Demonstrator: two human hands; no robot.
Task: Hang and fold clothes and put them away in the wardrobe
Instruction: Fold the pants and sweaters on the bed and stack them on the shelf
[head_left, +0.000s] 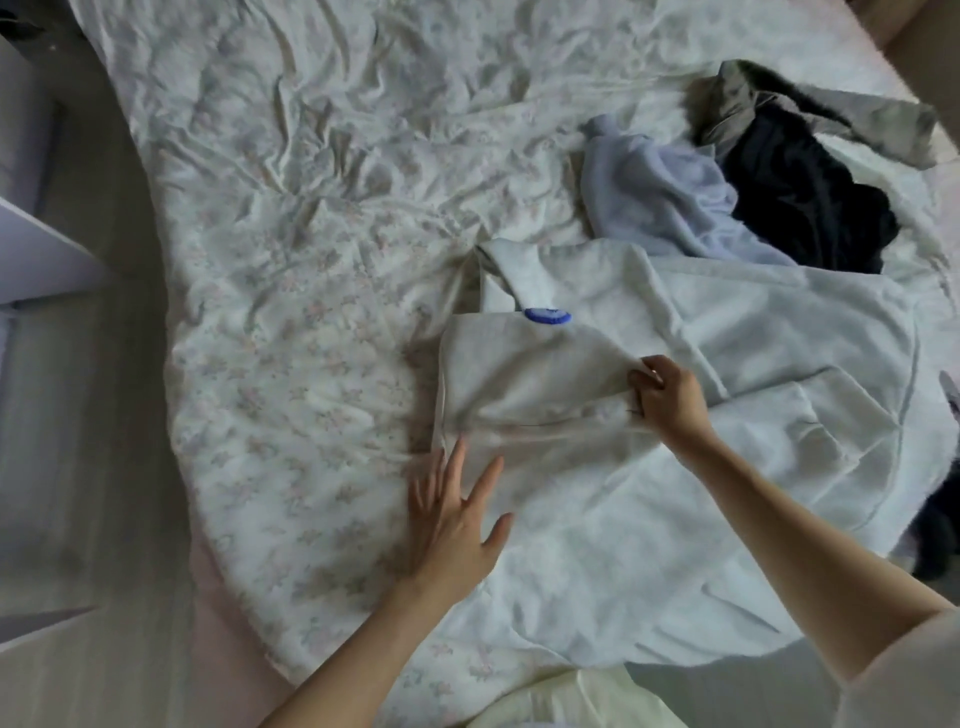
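A large white garment (649, 467) with a blue round patch (547, 315) lies spread on the bed, its left part folded over. My right hand (670, 397) pinches the edge of that folded flap near the garment's middle. My left hand (454, 512) lies flat with spread fingers on the garment's lower left edge, pressing it onto the bed.
The bed (311, 234) has a wrinkled floral cover. A pile at the back right holds a light blue garment (660, 192), a dark navy garment (810, 197) and a grey one (831, 109). White furniture (36, 249) stands across a strip of floor on the left.
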